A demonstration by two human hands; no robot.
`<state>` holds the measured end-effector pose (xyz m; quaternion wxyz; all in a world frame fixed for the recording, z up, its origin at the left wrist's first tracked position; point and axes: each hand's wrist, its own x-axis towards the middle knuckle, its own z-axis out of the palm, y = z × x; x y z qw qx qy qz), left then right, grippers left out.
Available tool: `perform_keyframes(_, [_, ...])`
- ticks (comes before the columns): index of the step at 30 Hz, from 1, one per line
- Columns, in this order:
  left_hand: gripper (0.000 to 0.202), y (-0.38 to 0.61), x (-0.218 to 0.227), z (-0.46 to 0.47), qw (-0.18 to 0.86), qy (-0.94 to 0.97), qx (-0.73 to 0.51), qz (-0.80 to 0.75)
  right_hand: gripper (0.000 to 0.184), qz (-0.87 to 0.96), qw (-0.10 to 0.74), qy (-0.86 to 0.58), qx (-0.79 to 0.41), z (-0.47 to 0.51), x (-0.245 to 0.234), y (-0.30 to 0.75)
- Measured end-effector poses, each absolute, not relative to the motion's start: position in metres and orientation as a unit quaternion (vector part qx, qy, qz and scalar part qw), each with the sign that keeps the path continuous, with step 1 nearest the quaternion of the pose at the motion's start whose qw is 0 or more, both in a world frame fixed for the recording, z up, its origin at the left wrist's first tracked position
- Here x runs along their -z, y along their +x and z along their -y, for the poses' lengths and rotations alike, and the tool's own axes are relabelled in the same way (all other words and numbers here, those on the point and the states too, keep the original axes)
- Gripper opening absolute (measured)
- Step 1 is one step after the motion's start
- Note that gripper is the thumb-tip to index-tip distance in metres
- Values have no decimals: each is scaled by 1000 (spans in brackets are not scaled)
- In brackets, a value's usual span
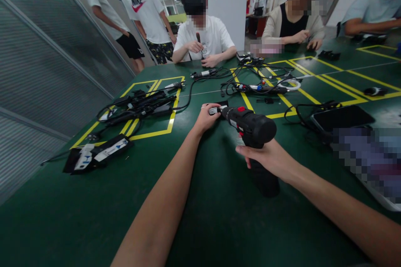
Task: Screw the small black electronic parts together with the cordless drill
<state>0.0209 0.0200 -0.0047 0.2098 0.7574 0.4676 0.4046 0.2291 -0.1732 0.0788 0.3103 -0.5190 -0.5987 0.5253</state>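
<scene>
A: Noting position first. Cordless drill is upright over the green table, right in front of the person, nose pointing left and away. Cannot tell if its base touches the tabletop.

B: Hands?

A: Right hand is wrapped closed round the grip, under the motor body. Left hand is pinched closed, fingertips on a small silver piece right at the chuck.

B: So the work is at the chuck. What makes it go well?

A: My judgement: the right hand only braces, firm enough that the body cannot roll. The silver piece should sit dead in line with the chuck axis, not cocked. Left fingers do the fine work, light and close to the tip. Cables lie well apart to the left, so nothing snags.

B: Arm pose?

A: 2 forearms reach forward and converge on the tool. The left is nearly straight, with the wrist in line. The right comes in from the lower right, wrist bent inward, back of the hand toward the camera.
</scene>
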Motion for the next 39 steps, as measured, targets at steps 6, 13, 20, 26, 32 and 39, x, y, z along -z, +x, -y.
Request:
perform_keyframes(6, [31, 20, 4, -19, 205, 760, -399, -470, 18, 550, 352, -507, -563, 171, -74, 233])
perform_keyframes(13, [32, 17, 3, -19, 207, 761, -395, -472, 12, 522, 389, -481, -588, 170, -73, 234])
perform_keyframes(20, [33, 17, 2, -18, 212, 759, -393, -474, 10, 517, 386, -482, -593, 170, -74, 234])
perform_keyframes(26, [33, 17, 1, -17, 208, 764, -387, -472, 9, 513, 383, -485, -596, 170, -76, 233])
perform_keyframes(32, [33, 14, 4, -21, 208, 768, -386, -467, 12, 507, 387, -486, -597, 169, -75, 233])
perform_keyframes(39, [34, 11, 4, -25, 209, 780, -383, -449, 16, 502, 396, -475, -604, 169, -74, 234])
